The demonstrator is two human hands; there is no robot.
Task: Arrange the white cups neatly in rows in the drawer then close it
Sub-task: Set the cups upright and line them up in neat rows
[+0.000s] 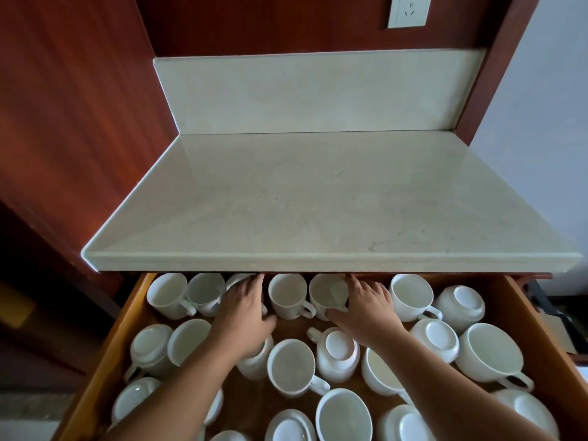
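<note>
The open wooden drawer [133, 300] below the counter holds several white cups. Upright cups stand in a row at the back, among them one [288, 296] in the middle. My left hand [243, 308] rests over a back-row cup [235, 279], mostly hiding it. My right hand [366, 305] grips another back-row cup [327, 292], thumb against its near side. Nearer to me, cups lie scattered: some upright [291, 366], some upside down [337, 351]. My forearms hide a few of them.
The beige stone countertop [318, 202] overhangs the back of the drawer, just above the fingertips. Dark red wood panels flank it left and right. A wall socket [409, 11] sits high on the back panel.
</note>
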